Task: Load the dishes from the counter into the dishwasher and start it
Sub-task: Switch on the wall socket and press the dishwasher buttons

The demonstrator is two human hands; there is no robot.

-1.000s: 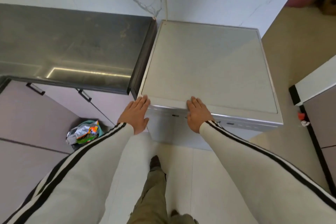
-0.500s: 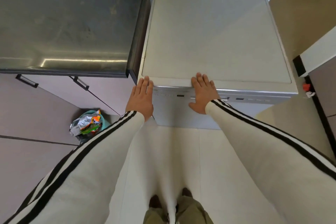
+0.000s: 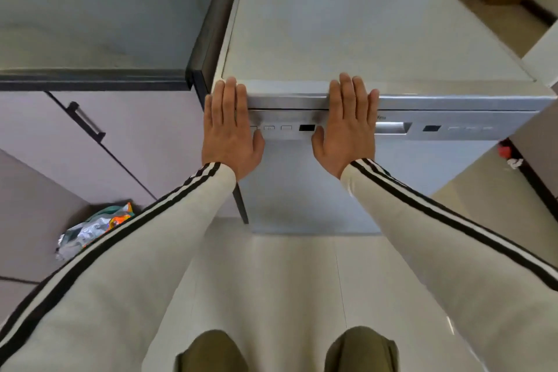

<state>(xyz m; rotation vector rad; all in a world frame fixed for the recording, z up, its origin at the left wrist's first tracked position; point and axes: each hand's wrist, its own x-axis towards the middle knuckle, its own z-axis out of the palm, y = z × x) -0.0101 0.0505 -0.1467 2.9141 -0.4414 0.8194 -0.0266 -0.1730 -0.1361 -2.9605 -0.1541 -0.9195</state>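
Note:
A silver freestanding dishwasher [image 3: 377, 39] stands in front of me with its door closed. Its control strip [image 3: 290, 129] with small buttons and a dark display runs along the top of the door, and a recessed handle [image 3: 392, 128] sits right of centre. My left hand [image 3: 229, 127] lies flat with straight fingers over the left end of the strip, fingertips at the top edge. My right hand [image 3: 347, 127] lies flat the same way near the middle, just left of the handle. No dishes are in view.
A dark grey counter [image 3: 99, 18] adjoins the dishwasher on the left, above pale cabinet doors with a black handle [image 3: 86, 121]. A bag of crumpled wrappers [image 3: 93, 226] sits on the floor at lower left. A cabinet corner [image 3: 537, 136] stands at right.
My view has tilted down and drawn back, so the door front now shows. Both hands have slid from the top edge down onto the control strip, still flat.

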